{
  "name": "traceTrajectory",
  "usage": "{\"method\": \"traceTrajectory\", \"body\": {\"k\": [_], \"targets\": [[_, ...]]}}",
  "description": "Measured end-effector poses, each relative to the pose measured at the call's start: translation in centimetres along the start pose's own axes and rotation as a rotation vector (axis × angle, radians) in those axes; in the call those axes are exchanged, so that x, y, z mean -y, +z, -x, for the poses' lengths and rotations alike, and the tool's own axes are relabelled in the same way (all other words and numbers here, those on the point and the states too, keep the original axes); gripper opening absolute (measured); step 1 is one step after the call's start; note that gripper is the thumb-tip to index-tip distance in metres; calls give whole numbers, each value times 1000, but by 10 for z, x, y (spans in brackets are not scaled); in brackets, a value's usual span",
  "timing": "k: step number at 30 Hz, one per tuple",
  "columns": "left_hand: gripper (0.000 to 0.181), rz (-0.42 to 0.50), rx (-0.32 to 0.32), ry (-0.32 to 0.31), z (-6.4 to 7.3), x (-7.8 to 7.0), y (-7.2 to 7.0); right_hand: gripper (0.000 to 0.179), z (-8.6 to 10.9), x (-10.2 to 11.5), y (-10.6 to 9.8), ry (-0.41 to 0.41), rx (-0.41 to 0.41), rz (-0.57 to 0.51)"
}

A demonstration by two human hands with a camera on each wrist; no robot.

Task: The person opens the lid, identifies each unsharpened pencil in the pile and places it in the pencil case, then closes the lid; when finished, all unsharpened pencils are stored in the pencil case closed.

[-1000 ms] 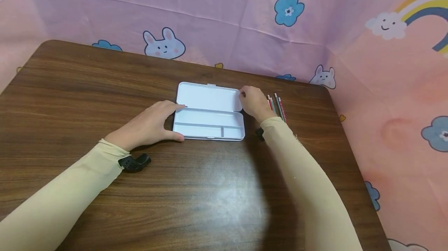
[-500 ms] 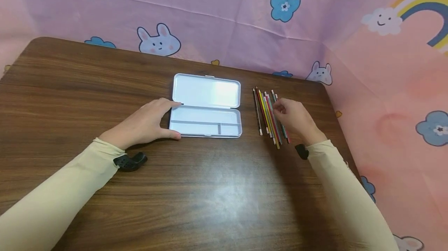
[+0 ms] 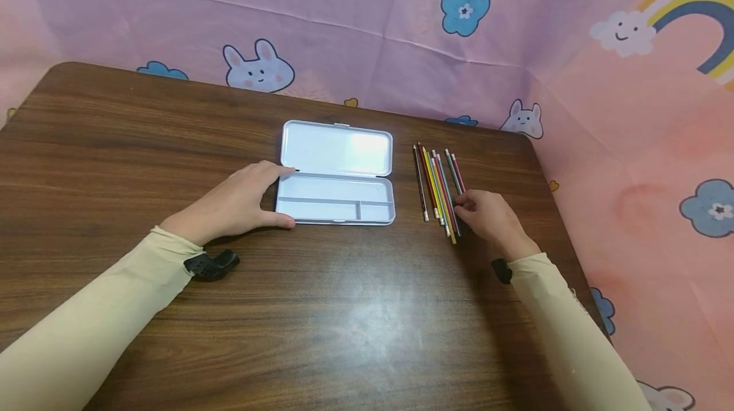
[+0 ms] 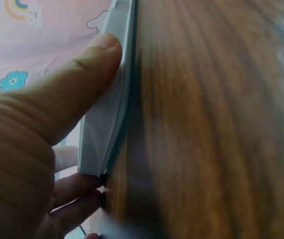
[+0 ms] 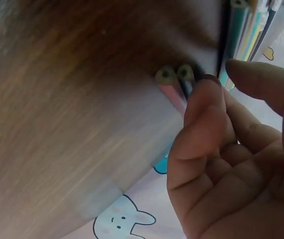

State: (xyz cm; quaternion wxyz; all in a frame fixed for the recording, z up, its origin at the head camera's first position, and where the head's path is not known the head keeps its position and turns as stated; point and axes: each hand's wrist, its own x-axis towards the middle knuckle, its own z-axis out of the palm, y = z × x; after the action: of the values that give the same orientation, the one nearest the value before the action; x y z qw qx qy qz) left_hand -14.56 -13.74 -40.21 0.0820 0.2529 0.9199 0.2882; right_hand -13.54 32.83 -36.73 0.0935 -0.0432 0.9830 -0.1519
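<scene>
An open white pencil case [image 3: 335,188] lies on the table, its lower tray split into compartments. My left hand [image 3: 232,204] holds its left end, thumb [image 4: 94,69] on the front side and fingers at the end and back. To the right of the case, a bunch of colored pencils [image 3: 438,191] lies side by side. My right hand [image 3: 490,216] is beside two separate pencils [image 3: 455,169], covering their near ends in the head view. In the right wrist view, their unsharpened ends [image 5: 166,75] show beyond my bent fingers; the thumb [image 5: 261,82] stands apart from the index finger.
The brown wooden table [image 3: 258,334] extends around the case and pencils. Behind it and along the right hangs a pink and purple patterned cloth [image 3: 355,28]. A black wrist strap piece [image 3: 212,266] sticks out at my left wrist.
My right hand has left the case lid's right edge, moved right to the pencils, then slid down along the two separate ones. The left hand stays at the case's left end.
</scene>
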Motion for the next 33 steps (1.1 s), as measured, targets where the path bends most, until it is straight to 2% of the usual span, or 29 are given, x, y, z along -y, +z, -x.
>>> {"method": "traceTrajectory", "body": {"k": [8,16,24,33], "targets": [[99,-1,1,1,0,0,1,24,-1,0,3,18,-27,-41],[99,-4,4,-2,0,-2,-1,31,-1,2,4,53,-12,-69],[98,-6,3,1,0,-1,-1,26,-5,4,7,78,-28,-78],[98,-11,2,6,0,1,0,27,-7,7,10,130,14,-121]]}}
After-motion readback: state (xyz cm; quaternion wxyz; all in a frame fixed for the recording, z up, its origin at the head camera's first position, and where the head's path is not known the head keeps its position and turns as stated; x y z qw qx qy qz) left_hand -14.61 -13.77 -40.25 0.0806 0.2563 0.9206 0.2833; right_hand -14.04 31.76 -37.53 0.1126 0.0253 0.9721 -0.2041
